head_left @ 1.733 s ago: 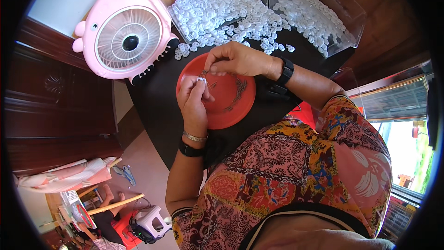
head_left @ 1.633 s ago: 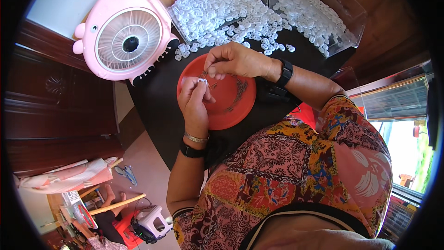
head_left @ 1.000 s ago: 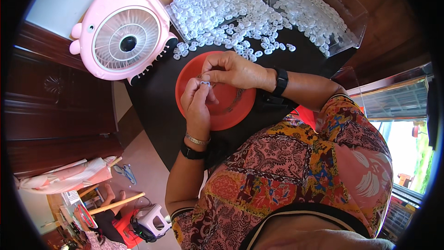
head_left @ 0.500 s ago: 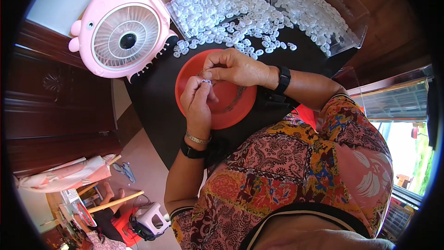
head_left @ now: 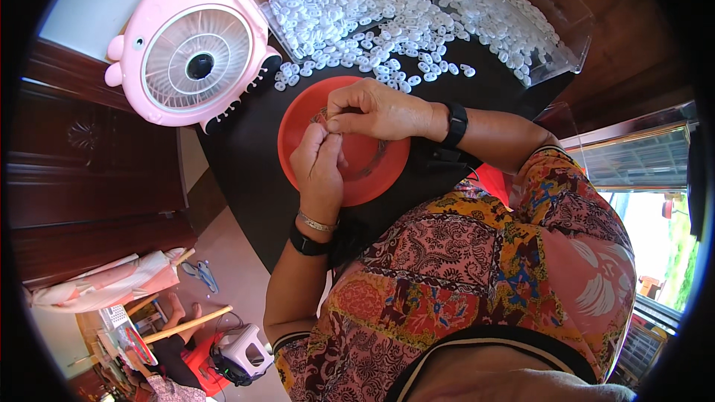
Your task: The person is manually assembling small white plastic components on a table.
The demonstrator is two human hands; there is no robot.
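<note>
Red tray (head_left: 372, 179) rim, hands (head_left: 320, 167) just inside.

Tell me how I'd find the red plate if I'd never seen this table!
Find the big pink fan on the dark round table. Just right of it, under both hands, sits the red plate. It is the only red, round thing there; the heap of little white pieces lies beyond it.

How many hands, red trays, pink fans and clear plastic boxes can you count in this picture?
Hands: 2, left hand and right hand
Red tray: 1
Pink fan: 1
Clear plastic box: 1
Total: 5
</note>
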